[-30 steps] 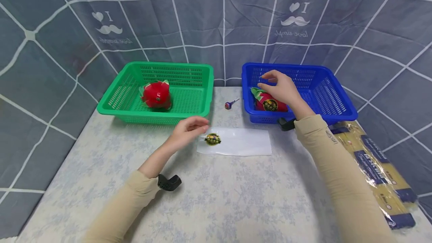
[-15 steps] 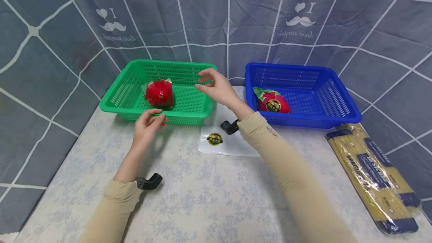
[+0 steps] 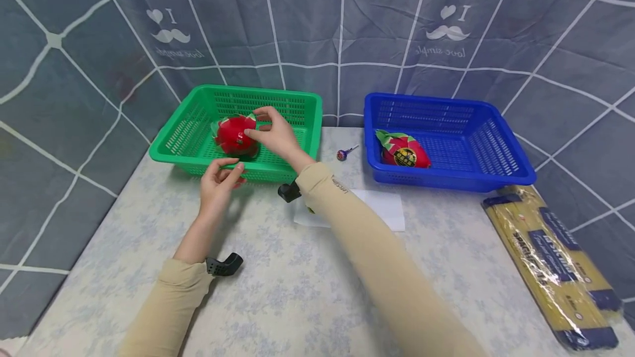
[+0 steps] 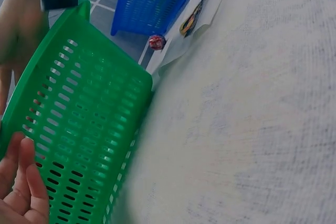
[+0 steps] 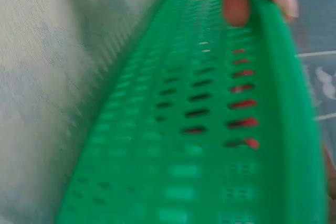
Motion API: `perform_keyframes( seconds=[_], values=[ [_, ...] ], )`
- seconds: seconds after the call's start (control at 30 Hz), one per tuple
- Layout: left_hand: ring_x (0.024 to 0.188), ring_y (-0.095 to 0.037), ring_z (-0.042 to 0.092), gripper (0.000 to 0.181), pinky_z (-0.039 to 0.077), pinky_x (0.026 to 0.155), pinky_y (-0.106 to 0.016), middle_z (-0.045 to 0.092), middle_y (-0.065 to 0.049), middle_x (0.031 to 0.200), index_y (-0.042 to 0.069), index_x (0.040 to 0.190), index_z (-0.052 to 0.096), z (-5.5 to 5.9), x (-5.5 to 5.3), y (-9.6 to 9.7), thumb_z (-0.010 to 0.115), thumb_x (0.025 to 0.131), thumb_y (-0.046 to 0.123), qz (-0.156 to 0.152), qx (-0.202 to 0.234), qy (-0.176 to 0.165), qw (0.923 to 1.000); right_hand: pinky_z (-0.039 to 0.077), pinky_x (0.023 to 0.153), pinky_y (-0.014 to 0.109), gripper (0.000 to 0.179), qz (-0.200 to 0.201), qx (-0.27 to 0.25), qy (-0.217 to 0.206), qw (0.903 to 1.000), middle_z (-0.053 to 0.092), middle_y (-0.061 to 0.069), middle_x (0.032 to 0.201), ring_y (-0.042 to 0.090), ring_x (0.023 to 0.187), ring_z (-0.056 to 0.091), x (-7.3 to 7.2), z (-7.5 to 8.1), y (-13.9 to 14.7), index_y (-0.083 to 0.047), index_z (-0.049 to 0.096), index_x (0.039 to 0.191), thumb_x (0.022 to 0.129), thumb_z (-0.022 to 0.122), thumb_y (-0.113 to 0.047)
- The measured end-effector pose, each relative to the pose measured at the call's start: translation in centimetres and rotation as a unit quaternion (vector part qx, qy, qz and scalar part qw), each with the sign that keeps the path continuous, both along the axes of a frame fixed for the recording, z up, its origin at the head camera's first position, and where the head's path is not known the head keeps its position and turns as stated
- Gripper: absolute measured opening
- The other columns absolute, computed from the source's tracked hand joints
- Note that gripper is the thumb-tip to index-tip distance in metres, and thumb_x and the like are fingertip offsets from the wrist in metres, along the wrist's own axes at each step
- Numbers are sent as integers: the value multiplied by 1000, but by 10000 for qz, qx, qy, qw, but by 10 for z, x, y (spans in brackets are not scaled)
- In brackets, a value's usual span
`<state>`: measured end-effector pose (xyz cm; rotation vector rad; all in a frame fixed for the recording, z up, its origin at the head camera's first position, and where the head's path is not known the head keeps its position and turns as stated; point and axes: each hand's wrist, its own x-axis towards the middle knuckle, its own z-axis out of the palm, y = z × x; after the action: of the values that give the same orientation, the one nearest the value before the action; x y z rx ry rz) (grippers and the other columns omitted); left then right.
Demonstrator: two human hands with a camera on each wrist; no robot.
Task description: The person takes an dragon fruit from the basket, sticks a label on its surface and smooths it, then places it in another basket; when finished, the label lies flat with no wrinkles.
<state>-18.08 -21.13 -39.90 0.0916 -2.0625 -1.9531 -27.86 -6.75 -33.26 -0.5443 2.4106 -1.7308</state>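
Flowered tabletop (image 3: pixel 278 291): your left hand (image 3: pixel 217 185) pinches the green basket (image 3: pixel 268 171); right hand (image 3: pixel 278 136), fingers apart, hovers by its fruit (image 3: pixel 232 135).

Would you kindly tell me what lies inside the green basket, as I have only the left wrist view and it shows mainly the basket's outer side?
Observer: In the head view, what looks like a red dragon fruit lies in the green basket, left of the basket's middle.
Operator: Thank you; could you also tell me whether anything is close to it?
Observer: Yes, the right grip is over the basket, at the right edge of the red dragon fruit in the head view; I cannot tell whether they touch.
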Motion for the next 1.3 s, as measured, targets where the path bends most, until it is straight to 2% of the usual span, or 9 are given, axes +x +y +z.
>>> perform_keyframes(
  seconds=[0.13, 0.33, 0.5, 0.7, 0.83, 0.97, 1.07, 1.2, 1.3],
  values=[
    [68, -11, 64, 32, 51, 72, -25, 67, 9, 80, 2, 113, 55, -1, -2, -1, 64, 90, 22, -17, 76, 25, 10000, 49, 82, 27, 55, 71, 49, -10, 10000, 47, 8, 135, 25, 116, 51, -4, -7, -13, -16, 44, 135, 87, 69, -24],
    [73, -20, 65, 37, 52, 74, -27, 67, 8, 82, 0, 116, 54, -5, 0, -3, 65, 90, 23, -26, 44, -15, 10000, 49, 82, 28, 56, 110, 300, 18, 9995, 48, 4, 133, 23, 115, 50, -5, -19, -23, -15, 44, 135, 86, 69, -23],
    [72, -20, 65, 38, 52, 72, -24, 67, 8, 82, -3, 116, 53, -9, 0, -2, 64, 90, 22, -51, 72, 57, 9999, 48, 85, 28, 54, 184, 618, 229, 9977, 48, 3, 134, 25, 119, 48, -10, -28, -24, -14, 45, 135, 86, 69, -23],
    [70, -18, 65, 37, 52, 70, -25, 68, 6, 82, -5, 116, 52, -9, -2, -3, 63, 91, 21, -183, 183, 280, 9993, 45, 89, 28, 51, 662, 845, 564, 9926, 46, 2, 137, 18, 120, 46, -15, -29, -25, -17, 47, 135, 89, 66, -21],
    [69, -15, 65, 31, 52, 71, -25, 68, 5, 83, -1, 114, 54, -8, -4, -4, 62, 92, 19, -252, 281, 276, 9989, 44, 93, 27, 51, 1033, 864, 766, 9879, 43, 3, 141, 19, 121, 46, -17, -28, -26, -18, 47, 137, 89, 65, -16],
    [71, -17, 65, 33, 52, 72, -25, 68, 2, 84, -5, 117, 52, -7, -5, -4, 61, 93, 15, -297, 298, 280, 9987, 39, 98, 30, 54, 1207, 1312, 1033, 9785, 41, 1, 144, 20, 129, 37, -18, -27, -25, -20, 45, 140, 90, 64, -17],
    [71, -16, 65, 33, 53, 72, -26, 68, -2, 84, -9, 117, 49, -2, -1, -2, 59, 93, 10, -289, 301, 265, 9988, 39, 98, 29, 54, 1172, 1528, 1042, 9757, 42, 1, 143, 20, 129, 38, -18, -27, -25, -20, 44, 141, 91, 64, -19],
    [70, -14, 65, 32, 53, 72, -26, 68, -4, 83, -12, 117, 47, 8, 6, 3, 58, 93, 7, -296, 304, 265, 9987, 43, 94, 27, 55, 961, 1803, 1137, 9723, 45, 2, 140, 18, 122, 46, -18, -29, -25, -17, 45, 140, 90, 65, -26],
    [69, -14, 65, 34, 53, 71, -25, 68, -1, 82, -11, 118, 47, 2, 3, 1, 58, 93, 9, -317, 344, 337, 9983, 43, 93, 28, 59, 779, 2324, 1279, 9610, 43, 1, 142, 17, 124, 44, -17, -28, -25, -20, 42, 142, 89, 64, -34]
  ],
)
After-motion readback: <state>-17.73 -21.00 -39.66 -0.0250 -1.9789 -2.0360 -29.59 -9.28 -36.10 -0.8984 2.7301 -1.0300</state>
